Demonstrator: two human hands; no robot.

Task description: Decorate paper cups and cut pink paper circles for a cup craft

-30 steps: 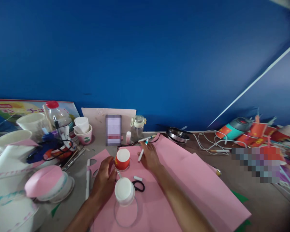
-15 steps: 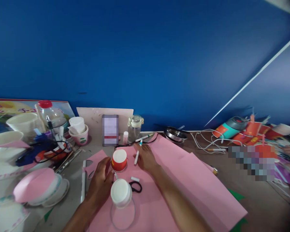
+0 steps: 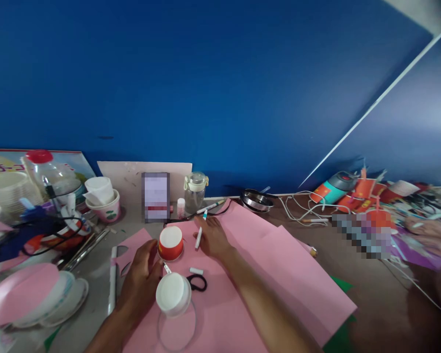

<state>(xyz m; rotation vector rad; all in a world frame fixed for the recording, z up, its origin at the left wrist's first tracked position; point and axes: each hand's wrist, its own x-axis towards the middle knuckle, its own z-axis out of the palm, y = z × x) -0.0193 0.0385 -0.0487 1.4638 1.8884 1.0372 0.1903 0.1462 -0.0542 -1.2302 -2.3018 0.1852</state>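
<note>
Barely changed: view swung rightward; hands and cup keep their layout, work seemingly no further on | red cup point(image 3: 171, 250) upside down on pink paper point(image 3: 220, 299), pale base up, between hands | left hand point(image 3: 140, 272) loosely curled beside it; contact unclear | right hand point(image 3: 216, 239) pinching white marker point(image 3: 198, 239), slanted

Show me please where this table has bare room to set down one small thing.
Bare brown tabletop shows right of the pink paper. The paper also lies bare just right of the right forearm. It is crowded between the left hand and right hand, by the red cup, and at far left, with a bottle and stacked cups.
</note>
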